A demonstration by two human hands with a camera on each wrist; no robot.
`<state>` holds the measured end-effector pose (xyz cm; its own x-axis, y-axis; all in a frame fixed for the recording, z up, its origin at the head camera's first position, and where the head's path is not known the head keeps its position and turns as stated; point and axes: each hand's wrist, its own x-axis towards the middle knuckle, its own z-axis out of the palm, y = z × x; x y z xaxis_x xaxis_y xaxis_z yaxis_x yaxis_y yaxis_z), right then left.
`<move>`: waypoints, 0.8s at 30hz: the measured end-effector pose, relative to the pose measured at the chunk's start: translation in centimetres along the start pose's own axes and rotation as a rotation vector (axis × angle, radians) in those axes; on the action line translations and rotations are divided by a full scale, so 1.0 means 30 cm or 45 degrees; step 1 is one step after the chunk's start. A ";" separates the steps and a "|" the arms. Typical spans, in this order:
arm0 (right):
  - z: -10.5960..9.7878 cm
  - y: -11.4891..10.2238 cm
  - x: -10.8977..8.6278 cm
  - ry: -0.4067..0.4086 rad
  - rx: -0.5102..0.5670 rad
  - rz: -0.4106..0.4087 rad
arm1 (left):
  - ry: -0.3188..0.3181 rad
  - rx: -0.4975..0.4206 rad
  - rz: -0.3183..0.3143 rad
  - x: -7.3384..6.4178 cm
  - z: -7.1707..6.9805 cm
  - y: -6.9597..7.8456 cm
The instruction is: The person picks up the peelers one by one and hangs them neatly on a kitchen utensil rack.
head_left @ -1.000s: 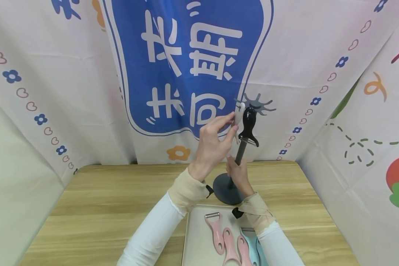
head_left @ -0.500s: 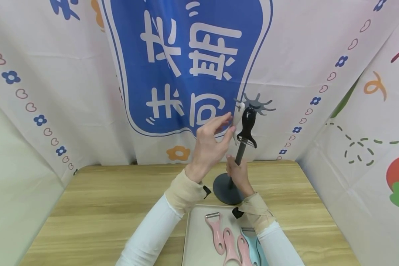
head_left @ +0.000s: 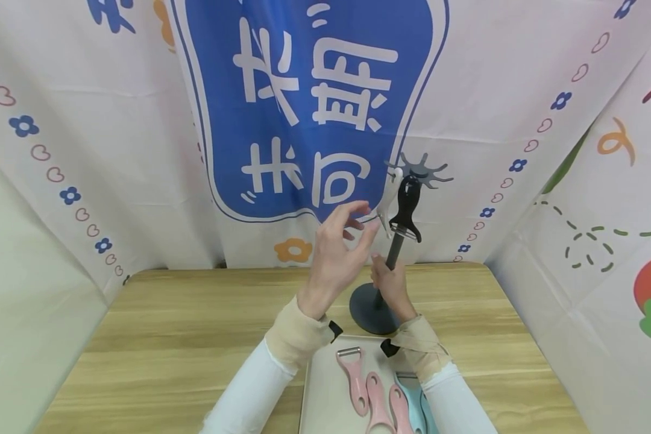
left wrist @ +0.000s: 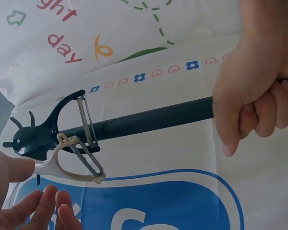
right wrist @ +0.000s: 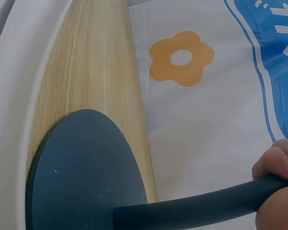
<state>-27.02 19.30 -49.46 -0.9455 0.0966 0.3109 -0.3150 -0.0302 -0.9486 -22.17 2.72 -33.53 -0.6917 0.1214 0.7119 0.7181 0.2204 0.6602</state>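
A dark grey rack stand [head_left: 395,250] with a round base [right wrist: 81,167] and splayed hooks on top stands on the table. My right hand [head_left: 392,283] grips its pole, fingers curled round it, as the left wrist view shows. A black peeler [head_left: 409,202] and a white peeler [head_left: 389,196] hang from neighbouring hooks, blades downward. To the left of the white peeler is my left hand [head_left: 336,259], its thumb and fingers spread apart. In the left wrist view the thumb overlaps the end of the white peeler's handle [left wrist: 45,167]; whether it touches cannot be told.
A cream tray [head_left: 320,386] at the table's front holds several peelers, among them a pink peeler [head_left: 354,380] and a blue peeler [head_left: 410,398]. My right forearm covers part of it. A printed cloth [head_left: 477,114] hangs behind the wooden table [head_left: 195,337].
My left hand has let go of the white peeler and drawn back left and down, its fingers parting. The white peeler stays on its hook. My right hand keeps its grip on the pole.
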 end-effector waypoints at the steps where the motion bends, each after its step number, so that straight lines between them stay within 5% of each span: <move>1: -0.001 0.000 0.001 0.003 -0.002 0.000 | -0.002 -0.001 0.003 -0.009 -0.002 -0.002; 9: 0.000 0.001 -0.004 0.019 -0.001 0.002 | -0.057 0.029 0.050 -0.108 -0.031 -0.040; 17: 0.003 0.004 -0.010 0.014 0.012 0.025 | -0.264 0.015 -0.211 -0.300 -0.054 -0.145; 24: 0.004 0.003 -0.006 0.011 0.033 -0.008 | -0.529 0.090 -0.261 -0.400 -0.039 -0.195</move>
<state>-26.88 19.17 -49.60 -0.9429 0.1055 0.3159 -0.3227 -0.0552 -0.9449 -17.99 -1.16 -45.65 -0.8011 0.4427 0.4028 0.5666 0.3442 0.7486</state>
